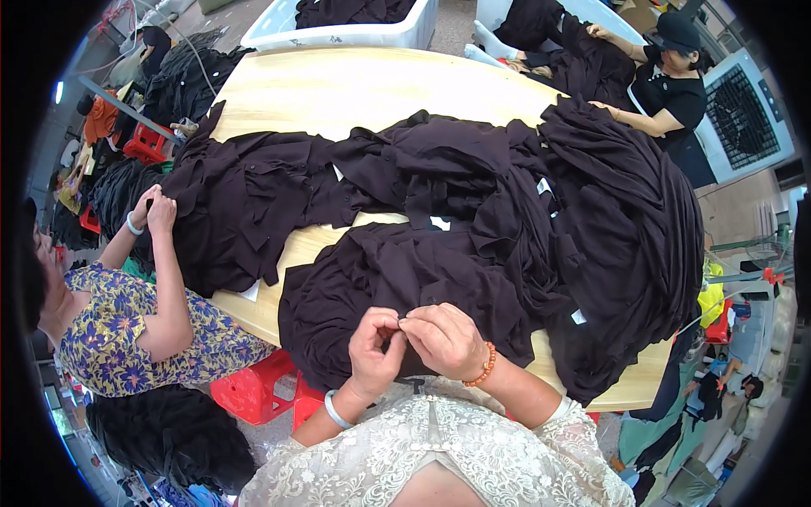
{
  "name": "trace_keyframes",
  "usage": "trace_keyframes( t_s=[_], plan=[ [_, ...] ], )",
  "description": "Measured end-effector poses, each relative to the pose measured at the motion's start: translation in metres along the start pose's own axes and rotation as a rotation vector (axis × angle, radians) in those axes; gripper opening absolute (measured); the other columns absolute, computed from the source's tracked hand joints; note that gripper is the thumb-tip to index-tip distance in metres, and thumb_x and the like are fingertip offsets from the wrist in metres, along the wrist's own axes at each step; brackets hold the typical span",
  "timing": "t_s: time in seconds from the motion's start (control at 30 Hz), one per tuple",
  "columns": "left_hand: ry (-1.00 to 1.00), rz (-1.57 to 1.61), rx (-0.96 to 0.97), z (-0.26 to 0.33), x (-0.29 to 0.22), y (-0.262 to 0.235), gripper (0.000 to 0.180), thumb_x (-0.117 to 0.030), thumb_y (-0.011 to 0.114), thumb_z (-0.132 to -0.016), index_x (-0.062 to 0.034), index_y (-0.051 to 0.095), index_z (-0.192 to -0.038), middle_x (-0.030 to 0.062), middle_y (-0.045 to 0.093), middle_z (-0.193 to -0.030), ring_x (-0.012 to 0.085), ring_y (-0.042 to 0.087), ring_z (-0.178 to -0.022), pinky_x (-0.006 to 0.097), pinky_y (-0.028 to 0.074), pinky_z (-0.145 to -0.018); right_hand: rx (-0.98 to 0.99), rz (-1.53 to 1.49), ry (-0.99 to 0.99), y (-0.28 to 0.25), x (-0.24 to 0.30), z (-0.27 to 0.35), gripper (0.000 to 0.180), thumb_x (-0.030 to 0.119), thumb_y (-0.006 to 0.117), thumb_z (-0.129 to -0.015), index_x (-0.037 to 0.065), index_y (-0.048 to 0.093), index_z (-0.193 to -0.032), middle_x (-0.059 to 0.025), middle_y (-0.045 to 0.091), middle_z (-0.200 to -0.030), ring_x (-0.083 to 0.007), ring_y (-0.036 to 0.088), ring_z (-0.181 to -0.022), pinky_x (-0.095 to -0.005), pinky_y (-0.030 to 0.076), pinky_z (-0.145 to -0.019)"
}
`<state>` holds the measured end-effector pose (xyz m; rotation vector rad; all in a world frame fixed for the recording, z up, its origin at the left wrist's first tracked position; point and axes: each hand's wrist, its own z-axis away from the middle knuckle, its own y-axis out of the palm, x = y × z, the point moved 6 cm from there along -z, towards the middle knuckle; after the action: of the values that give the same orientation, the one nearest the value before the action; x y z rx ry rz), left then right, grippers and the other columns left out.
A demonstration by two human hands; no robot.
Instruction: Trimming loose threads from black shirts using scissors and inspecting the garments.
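Evidently, left hand (377,348) and right hand (448,340) both pinch a dark bit (401,318), over a shirt (380,269) on the bench (338,89). A slackened pinch could lose it against equally dark cloth.

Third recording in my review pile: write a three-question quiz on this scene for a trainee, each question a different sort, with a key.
1. True or false: the camera wearer's orange beaded bracelet is on the right wrist.
2. Which stands beyond the far edge of the pale wood-grain table?
A) a red plastic stool
B) a white plastic tub
C) a wooden ladder
3. Short answer: how are the wearer's left hand and right hand placed?

Key:
1. True.
2. B.
3. Close together, fingers pinched, over the near part of the blackish cloth garments; what they pinch is too small to tell.
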<state>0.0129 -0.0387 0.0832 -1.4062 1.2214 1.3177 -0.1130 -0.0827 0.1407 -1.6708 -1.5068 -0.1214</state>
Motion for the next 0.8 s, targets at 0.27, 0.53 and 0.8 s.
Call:
trace_keyframes(
  t_s=[0.27, 0.53, 0.8],
  plan=[
    [-0.115, 0.503, -0.001, -0.016, 0.005, -0.022, 0.014, -0.002, 0.062, -0.088, -0.0043, 0.055, -0.100, 0.0078, 0.054, -0.102, 0.0104, 0.056, -0.076, 0.023, 0.049, -0.065, 0.060, -0.013, 0.049, -0.001, -0.002, 0.003, 0.020, 0.003, 0.078, -0.067, 0.005, 0.067, -0.083, -0.0050, 0.062, -0.077, -0.0190, 0.062, -0.064, -0.0290, 0.050, -0.055],
    [-0.288, 1.026, 0.015, -0.020, -0.003, -0.029, 0.018, -0.007, 0.064, -0.087, -0.0109, 0.053, -0.100, 0.0003, 0.053, -0.095, 0.0132, 0.056, -0.093, 0.031, 0.044, -0.087, 0.222, -0.151, 0.431, -0.003, -0.042, 0.014, 0.063, 0.014, 0.082, -0.069, 0.008, 0.054, -0.125, -0.0105, 0.058, -0.116, -0.0150, 0.056, -0.060, -0.0256, 0.050, -0.057],
    [-0.146, 1.045, 0.029, -0.025, -0.040, -0.055, 0.022, -0.011, 0.067, -0.085, -0.0107, 0.046, -0.089, 0.0006, 0.055, -0.081, 0.0150, 0.057, -0.083, 0.036, 0.047, -0.088, 0.389, -0.076, 0.508, 0.026, -0.073, 0.033, 0.047, 0.013, 0.072, -0.079, 0.009, 0.054, -0.122, -0.0115, 0.058, -0.106, -0.0271, 0.062, -0.072, -0.0360, 0.052, -0.066]
  ],
)
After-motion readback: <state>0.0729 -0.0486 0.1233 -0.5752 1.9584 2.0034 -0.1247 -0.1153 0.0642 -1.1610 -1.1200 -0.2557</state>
